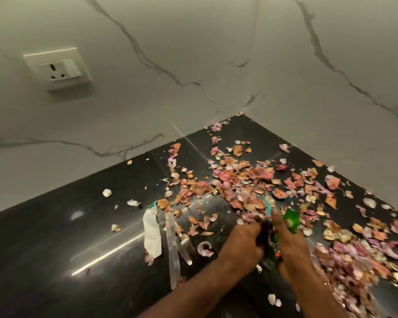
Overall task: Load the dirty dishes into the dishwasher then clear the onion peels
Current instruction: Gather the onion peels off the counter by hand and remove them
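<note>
The right hand [292, 246] and left hand [241, 242] are closed together on a green wrapper [291, 220]. Onion peels [244, 180] are still strewn behind it; a knife [172, 249] and fork [185, 247] remain unloaded to its left, so clearing appears barely begun.

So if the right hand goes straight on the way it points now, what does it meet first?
Most likely the onion peels heaped on the black counter just beyond the fingers. The right hand grips a green wrapper and points toward the wall corner; motion blur leaves depth uncertain.
</note>
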Demonstrator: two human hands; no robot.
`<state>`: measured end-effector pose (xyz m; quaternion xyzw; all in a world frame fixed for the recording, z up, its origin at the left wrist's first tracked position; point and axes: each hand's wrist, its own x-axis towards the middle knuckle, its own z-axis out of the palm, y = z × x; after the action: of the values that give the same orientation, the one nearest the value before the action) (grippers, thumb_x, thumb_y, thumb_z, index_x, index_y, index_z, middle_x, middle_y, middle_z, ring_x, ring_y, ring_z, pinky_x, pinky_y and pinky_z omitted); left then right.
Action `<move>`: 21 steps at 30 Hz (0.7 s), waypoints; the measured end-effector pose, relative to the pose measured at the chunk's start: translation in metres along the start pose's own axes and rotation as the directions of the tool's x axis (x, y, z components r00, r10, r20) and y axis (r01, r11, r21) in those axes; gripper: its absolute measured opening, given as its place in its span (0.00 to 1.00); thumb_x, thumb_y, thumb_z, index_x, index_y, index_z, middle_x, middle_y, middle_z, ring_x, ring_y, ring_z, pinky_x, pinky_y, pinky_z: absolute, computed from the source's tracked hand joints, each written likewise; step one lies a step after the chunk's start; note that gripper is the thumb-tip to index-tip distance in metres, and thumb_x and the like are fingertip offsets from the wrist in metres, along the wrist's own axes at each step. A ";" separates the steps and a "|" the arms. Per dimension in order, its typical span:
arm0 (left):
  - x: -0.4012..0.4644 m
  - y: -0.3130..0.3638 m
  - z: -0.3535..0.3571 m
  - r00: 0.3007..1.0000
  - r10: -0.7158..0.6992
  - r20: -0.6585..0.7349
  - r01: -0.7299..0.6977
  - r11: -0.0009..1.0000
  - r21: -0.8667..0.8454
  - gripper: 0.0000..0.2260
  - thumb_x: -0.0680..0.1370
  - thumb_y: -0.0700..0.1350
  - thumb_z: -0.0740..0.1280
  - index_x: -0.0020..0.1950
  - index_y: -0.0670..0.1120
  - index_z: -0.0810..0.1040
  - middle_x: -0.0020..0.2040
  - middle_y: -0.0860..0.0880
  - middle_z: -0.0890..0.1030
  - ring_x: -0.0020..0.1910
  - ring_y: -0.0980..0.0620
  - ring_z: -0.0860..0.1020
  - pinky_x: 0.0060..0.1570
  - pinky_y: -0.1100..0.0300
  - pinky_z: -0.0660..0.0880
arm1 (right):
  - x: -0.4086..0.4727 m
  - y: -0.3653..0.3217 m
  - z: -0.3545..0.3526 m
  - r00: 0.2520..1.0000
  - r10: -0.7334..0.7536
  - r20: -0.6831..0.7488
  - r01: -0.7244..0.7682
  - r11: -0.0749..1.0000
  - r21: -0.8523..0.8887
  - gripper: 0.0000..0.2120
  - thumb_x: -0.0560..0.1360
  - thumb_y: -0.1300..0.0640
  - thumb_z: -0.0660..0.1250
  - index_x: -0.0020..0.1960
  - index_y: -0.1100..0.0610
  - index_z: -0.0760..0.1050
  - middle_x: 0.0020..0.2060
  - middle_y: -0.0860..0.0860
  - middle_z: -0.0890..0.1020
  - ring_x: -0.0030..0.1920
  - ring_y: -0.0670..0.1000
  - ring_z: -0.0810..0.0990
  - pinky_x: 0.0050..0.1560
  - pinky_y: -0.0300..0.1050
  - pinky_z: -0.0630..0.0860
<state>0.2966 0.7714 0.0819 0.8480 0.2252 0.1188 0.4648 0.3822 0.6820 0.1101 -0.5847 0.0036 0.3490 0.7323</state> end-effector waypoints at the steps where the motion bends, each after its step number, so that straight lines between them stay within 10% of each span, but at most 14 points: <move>1: -0.006 0.000 -0.002 1.000 0.012 -0.022 -0.012 1.000 -0.006 0.11 0.79 0.43 0.70 0.61 0.48 0.84 0.53 0.48 0.87 0.51 0.55 0.84 0.53 0.63 0.78 | 0.003 0.001 0.001 0.999 0.000 -0.044 0.001 0.999 0.040 0.13 0.72 0.47 0.75 0.40 0.57 0.82 0.38 0.56 0.85 0.42 0.57 0.83 0.50 0.57 0.81; 9: -0.065 -0.064 -0.080 0.917 -0.300 -0.262 0.387 0.826 0.409 0.19 0.82 0.60 0.66 0.68 0.53 0.72 0.62 0.53 0.77 0.60 0.53 0.76 0.60 0.55 0.75 | 0.019 0.006 -0.007 0.997 0.024 -0.080 -0.008 0.980 0.198 0.12 0.79 0.49 0.72 0.40 0.51 0.73 0.31 0.47 0.72 0.25 0.44 0.67 0.23 0.38 0.67; 21: -0.087 -0.120 -0.132 0.561 -0.620 -0.548 0.814 0.533 0.229 0.28 0.79 0.58 0.71 0.71 0.44 0.67 0.67 0.44 0.72 0.66 0.44 0.74 0.61 0.49 0.77 | 0.008 0.018 0.025 0.998 0.042 -0.047 -0.036 0.993 0.114 0.10 0.78 0.49 0.72 0.43 0.51 0.74 0.30 0.46 0.71 0.27 0.44 0.67 0.26 0.41 0.67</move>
<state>0.1339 0.8813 0.0525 0.7123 0.6724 0.0260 0.1994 0.3691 0.7083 0.0996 -0.5506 0.0527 0.3479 0.7570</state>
